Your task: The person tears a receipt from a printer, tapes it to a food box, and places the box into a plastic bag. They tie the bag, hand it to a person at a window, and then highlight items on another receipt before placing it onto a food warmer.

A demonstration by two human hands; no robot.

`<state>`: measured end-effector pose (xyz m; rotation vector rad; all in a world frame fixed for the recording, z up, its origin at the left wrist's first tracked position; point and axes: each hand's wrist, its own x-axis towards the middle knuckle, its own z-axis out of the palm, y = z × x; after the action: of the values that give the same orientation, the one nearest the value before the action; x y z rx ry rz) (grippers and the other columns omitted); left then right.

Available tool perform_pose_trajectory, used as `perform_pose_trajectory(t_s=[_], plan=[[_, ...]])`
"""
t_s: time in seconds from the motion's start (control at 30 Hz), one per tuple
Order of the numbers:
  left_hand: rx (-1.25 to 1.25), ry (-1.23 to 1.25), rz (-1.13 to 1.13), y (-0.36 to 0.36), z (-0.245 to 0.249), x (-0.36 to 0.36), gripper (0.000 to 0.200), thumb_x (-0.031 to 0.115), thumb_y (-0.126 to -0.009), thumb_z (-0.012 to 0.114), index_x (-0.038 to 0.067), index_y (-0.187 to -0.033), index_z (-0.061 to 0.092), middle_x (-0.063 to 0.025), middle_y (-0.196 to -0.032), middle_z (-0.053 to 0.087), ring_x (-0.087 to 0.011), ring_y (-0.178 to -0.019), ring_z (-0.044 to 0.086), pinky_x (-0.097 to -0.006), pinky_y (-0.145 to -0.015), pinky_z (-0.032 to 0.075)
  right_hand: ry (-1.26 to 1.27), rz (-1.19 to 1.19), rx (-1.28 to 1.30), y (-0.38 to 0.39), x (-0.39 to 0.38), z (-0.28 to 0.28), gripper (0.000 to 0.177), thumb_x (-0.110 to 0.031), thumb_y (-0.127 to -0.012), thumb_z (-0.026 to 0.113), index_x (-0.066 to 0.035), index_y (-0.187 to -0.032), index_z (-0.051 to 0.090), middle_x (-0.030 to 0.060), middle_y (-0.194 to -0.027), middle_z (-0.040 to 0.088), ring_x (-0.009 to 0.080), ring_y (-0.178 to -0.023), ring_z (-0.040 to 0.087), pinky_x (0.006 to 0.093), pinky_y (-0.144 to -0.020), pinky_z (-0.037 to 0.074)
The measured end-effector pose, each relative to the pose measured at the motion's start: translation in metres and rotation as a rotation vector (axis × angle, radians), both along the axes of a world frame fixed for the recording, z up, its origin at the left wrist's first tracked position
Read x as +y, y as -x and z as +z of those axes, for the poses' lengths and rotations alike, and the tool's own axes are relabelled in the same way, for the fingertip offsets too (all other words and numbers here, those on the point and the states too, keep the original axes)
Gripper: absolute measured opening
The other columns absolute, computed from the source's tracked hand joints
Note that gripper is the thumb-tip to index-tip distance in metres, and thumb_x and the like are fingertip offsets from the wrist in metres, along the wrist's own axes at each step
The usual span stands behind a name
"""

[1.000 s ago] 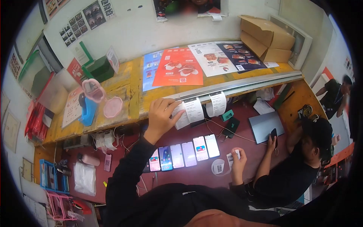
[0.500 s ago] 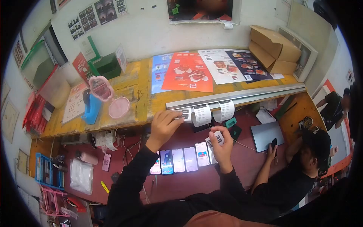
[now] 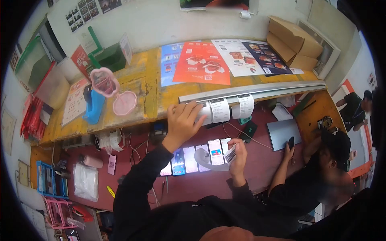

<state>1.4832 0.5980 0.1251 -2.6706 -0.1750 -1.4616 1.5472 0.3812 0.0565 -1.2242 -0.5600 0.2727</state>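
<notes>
Printed paper slips hang from the metal rail along the shelf's front edge. My left hand is raised at the rail's left end, its fingers extended over the leftmost slip. Lower and to the right, my right hand is closed on a curled paper slip that droops leftward over the phones. Beneath it, several lit phones lie in a row on the dark red desk.
A co-worker at the right holds a phone. A grey laptop lies near them. Posters, a pink mirror and a cardboard box stand or lie on the yellow shelf. Cables cross the desk.
My left hand has opened from its pinch and spread over the leftmost slip. My right hand's paper now curls out leftward over the phones. The view has tilted slightly downward.
</notes>
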Motion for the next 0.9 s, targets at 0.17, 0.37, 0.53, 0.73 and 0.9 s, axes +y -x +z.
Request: perform_pose_trajectory(t_s=[0.17,0.37,0.53,0.73,0.9], plan=[[0.162,-0.054,0.045,-0.004,-0.008,-0.015,0.051,0.045,-0.083,0.064,0.003,-0.113,0.063,-0.0107,-0.115,0.064,-0.0231,-0.104,0.059,-0.0551,-0.101,0.031,-0.056,-0.04,-0.122,0.008,-0.013,-0.008,0.031,-0.026,-0.092,0.04,0.0,-0.098,0.056,0.0023,-0.083,0.048,0.0094,-0.078,0.045,0.0234,-0.069,0.034],[0.122,0.264,-0.019,0.038,0.009,-0.035,0.058,0.056,-0.082,0.061,0.006,-0.112,0.063,-0.0141,-0.119,0.054,-0.028,-0.107,0.048,-0.0469,-0.092,0.032,-0.1,-0.05,-0.024,0.046,-0.025,0.004,0.035,-0.008,-0.086,0.045,0.001,-0.119,0.047,0.0052,-0.088,0.054,0.0115,-0.082,0.051,0.0241,-0.079,0.04],[0.672,0.876,-0.549,0.105,-0.017,-0.077,0.05,0.055,-0.077,0.072,0.007,-0.089,0.072,-0.0078,-0.074,0.066,-0.0221,-0.07,0.063,-0.0376,-0.066,0.044,-0.014,0.001,-0.066,0.101,-0.022,0.023,0.052,0.001,-0.087,0.064,-0.003,-0.132,0.04,0.0083,-0.094,0.062,0.0115,-0.086,0.059,0.0222,-0.076,0.045],[0.182,1.243,-0.525,0.184,0.022,-0.03,0.019,0.017,-0.077,0.08,0.001,-0.077,0.07,-0.0074,-0.071,0.069,-0.008,-0.063,0.064,-0.0247,-0.054,0.047,0.264,0.271,0.106,0.163,-0.03,0.038,0.036,-0.004,-0.084,0.072,0.005,-0.115,0.057,0.0112,-0.087,0.071,0.0104,-0.073,0.065,0.0215,-0.065,0.049],[0.149,1.254,-0.502,0.253,0.06,0.009,0.013,0.01,-0.082,0.075,0.0,-0.083,0.068,-0.0022,-0.074,0.068,-0.0049,-0.067,0.061,-0.0202,-0.062,0.046,0.242,0.366,0.102,0.221,-0.025,0.051,0.023,-0.013,-0.088,0.071,0.006,-0.099,0.066,0.0072,-0.082,0.069,0.0063,-0.068,0.061,0.0201,-0.06,0.046]])
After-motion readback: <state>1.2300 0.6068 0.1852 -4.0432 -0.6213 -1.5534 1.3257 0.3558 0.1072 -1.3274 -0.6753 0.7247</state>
